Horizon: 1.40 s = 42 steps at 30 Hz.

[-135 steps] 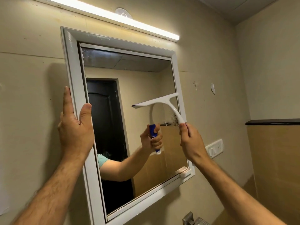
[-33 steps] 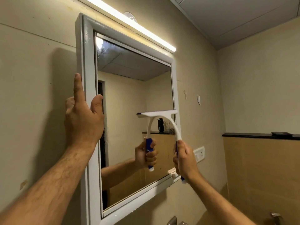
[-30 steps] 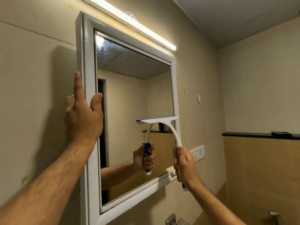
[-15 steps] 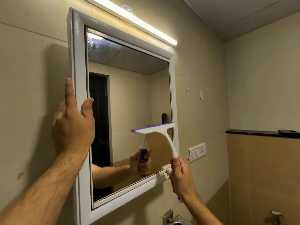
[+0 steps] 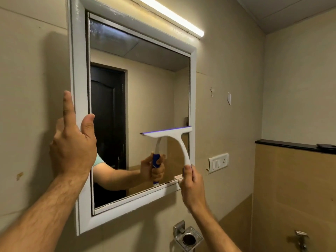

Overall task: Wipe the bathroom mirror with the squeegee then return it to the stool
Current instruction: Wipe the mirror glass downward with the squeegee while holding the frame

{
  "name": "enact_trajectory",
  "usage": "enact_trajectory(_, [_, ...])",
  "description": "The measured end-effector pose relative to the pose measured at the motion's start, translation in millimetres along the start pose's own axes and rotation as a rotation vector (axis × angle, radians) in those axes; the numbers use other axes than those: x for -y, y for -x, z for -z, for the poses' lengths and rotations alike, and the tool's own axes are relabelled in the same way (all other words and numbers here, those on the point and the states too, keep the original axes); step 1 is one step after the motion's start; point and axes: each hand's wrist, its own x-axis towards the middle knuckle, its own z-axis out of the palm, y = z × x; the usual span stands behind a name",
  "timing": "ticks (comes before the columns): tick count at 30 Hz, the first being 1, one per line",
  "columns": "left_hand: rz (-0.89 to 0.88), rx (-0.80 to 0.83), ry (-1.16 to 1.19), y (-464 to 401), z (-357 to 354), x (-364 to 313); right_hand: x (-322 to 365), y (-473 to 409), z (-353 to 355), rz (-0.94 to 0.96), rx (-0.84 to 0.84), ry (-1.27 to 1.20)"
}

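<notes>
A white-framed mirror (image 5: 78,88) hangs on the beige wall. My right hand (image 5: 190,186) grips the handle of a white squeegee (image 5: 174,135) with a blue blade edge. Its blade lies level against the glass in the lower right part, near the frame's right side. My left hand (image 5: 72,144) is braced on the frame's left side, thumb on the front, fingers along the outer edge. The glass reflects my arm, the blue handle and a dark door. The stool is out of view.
A lit tube light (image 5: 172,17) runs above the mirror. A switch plate (image 5: 218,162) sits on the wall to the right. A metal holder (image 5: 188,237) is fixed below the mirror. A black ledge (image 5: 283,145) tops the tan tiles, with a tap (image 5: 301,240) lower right.
The squeegee has slid down the right part of the glass, from mid height to near the bottom frame. My left hand has stayed on the frame. The view has shifted a little.
</notes>
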Motion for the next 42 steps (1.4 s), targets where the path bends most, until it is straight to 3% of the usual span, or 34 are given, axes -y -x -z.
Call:
enact_trajectory(4, [-0.003, -0.014, 0.033, 1.1, -0.5, -0.9, -7.1, 21.6, 9.2, -0.031, 0.025, 0.01])
enact_trajectory(11, [-0.02, -0.02, 0.056, 2.8, -3.4, 5.1, 33.7, -15.2, 4.3, 0.043, 0.003, 0.025])
enact_trajectory(18, [-0.013, -0.023, 0.096, 8.0, 0.6, -1.2, -22.9, 33.5, 10.7, -0.066, 0.037, 0.025])
enact_trajectory(27, [-0.009, -0.026, 0.069, 7.3, 0.0, 1.3, 18.8, 6.5, 7.5, -0.015, 0.002, 0.022])
enact_trajectory(35, [-0.027, -0.039, 0.087, 7.9, -2.5, 4.4, -30.0, 50.6, 16.8, -0.123, 0.038, 0.019])
enact_trajectory(42, [-0.015, -0.044, 0.085, 9.0, -3.1, 5.2, 6.9, 11.1, 16.5, -0.059, -0.007, 0.041])
